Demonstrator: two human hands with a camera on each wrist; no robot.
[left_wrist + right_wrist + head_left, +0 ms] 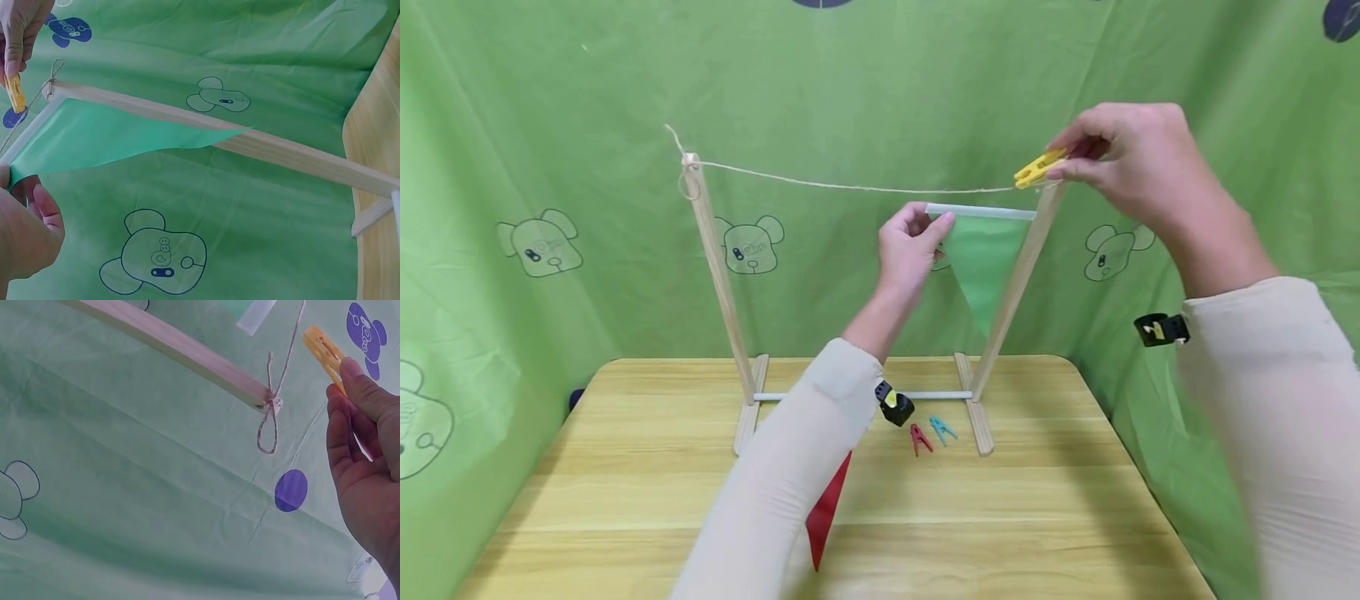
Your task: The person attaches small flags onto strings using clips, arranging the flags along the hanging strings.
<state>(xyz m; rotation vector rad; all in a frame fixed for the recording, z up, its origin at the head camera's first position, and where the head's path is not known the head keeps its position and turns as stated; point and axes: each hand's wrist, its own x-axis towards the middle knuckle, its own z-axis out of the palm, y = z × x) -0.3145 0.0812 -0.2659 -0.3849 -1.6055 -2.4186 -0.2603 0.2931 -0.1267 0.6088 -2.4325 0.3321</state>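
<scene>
1. Pinching one end of a yellow clothespin [1037,169], the right hand [1138,158] is leaving the other end free.
2. The left hand [908,247] is gripping a green pennant [988,258] at one upper corner, letting it hang below the string [850,187].
3. Wooden posts [718,267] are keeping that string raised.

- Our left arm [797,467] reaches forward and up, slanting toward the right.
- Our left hand [912,247] is raised, its thumb and fingers meeting in a pinch.
- Our right arm [1270,417] reaches up from the right, slanting inward.
- Our right hand [1138,162] sits higher than the left, pinching too, its fingertips pointing left.
</scene>
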